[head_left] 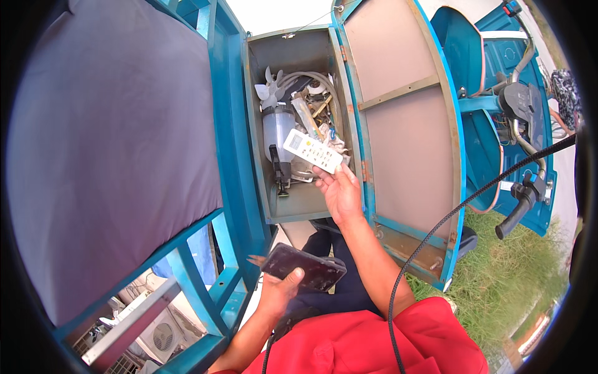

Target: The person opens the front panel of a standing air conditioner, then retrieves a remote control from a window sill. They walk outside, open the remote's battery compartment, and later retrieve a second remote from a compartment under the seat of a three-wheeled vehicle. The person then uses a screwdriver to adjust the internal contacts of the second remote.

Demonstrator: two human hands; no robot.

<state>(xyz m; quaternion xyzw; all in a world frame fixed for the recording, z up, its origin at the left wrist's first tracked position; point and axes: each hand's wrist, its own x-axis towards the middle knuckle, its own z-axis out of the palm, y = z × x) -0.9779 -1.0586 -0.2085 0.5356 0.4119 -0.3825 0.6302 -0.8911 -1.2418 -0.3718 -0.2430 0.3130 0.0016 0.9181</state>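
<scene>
Beside grass (511, 265), one open metal box (299, 209) held one grey propeller (270, 93) amid clutter. Above it, the right hand (342, 196) pinched one white remote (311, 151); the left hand (278, 296) clasped one flat dark object (303, 267) nearer the body.

Left hand (278, 295) partly hidden by dark device (305, 267), remote (313, 151) markings too small
</scene>
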